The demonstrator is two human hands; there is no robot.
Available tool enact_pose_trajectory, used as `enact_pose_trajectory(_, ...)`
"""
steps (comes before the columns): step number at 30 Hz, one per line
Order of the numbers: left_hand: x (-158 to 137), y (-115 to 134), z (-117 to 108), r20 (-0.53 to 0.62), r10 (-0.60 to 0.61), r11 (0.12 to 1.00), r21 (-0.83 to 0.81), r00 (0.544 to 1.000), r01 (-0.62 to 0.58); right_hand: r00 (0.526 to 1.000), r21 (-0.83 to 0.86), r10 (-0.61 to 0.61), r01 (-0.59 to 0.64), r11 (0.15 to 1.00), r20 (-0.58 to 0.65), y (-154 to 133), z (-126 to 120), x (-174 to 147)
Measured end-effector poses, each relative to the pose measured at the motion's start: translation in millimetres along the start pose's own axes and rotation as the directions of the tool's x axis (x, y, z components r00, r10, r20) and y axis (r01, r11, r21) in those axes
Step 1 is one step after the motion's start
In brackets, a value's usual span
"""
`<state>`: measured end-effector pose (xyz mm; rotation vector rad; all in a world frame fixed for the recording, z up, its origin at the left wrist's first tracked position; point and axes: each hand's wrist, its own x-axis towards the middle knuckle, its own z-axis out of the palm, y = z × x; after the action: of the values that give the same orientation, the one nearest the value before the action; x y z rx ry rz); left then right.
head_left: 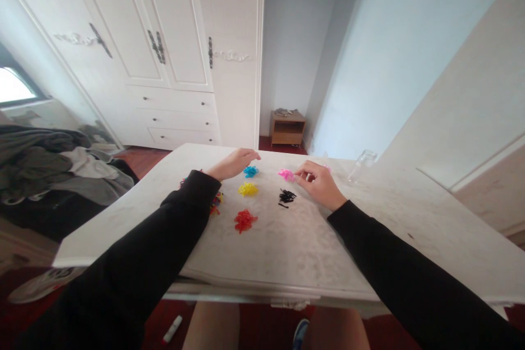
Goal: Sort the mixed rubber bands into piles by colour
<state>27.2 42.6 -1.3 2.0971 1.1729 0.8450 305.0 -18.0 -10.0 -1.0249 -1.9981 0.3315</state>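
Observation:
Small piles that look like rubber bands lie on the white table, sorted by colour. My right hand (319, 183) is at the edge of the pink pile (286, 175), thumb and fingertips pinched together; what they grip is too small to make out. My left hand (234, 163) reaches in from the left beside the blue pile (251, 171), its fingers stretched out. Nearer to me are the yellow pile (248, 190), the black pile (287, 196) and the red pile (245, 221). A mixed-colour pile (216, 203) is partly hidden by my left wrist and sleeve.
A clear glass jar (363, 165) is at the table's far right, and a bit of pink shows behind my right hand. Beyond the table (287, 251) stand a white wardrobe (176, 65) and a small wooden nightstand (288, 130). Clothes (82, 169) are heaped at left.

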Motion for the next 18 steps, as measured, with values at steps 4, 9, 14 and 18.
enact_pose_trajectory(4, -8, 26, 25, 0.29, -0.006, 0.834, -0.526, 0.957, 0.165, 1.0, 0.007, -0.011, 0.011, 1.0, 0.025, -4, 2, 0)
enact_pose_trajectory(9, -17, 46, 47, 0.475, 0.121, 0.739, -0.63, 0.871, 0.241, 0.996, 0.057, -0.074, 0.07, 0.996, 0.058, -14, 8, -2)
enact_pose_trajectory(14, -20, 50, 55, 0.511, 0.198, 0.763, -0.616, 0.837, 0.195, 0.99, 0.096, -0.115, 0.107, 0.99, 0.086, -20, 14, -4)
enact_pose_trajectory(18, -22, 53, 60, 0.522, 0.217, 0.767, -0.614, 0.825, 0.187, 0.991, 0.085, -0.102, 0.095, 0.992, 0.083, -22, 19, -4)
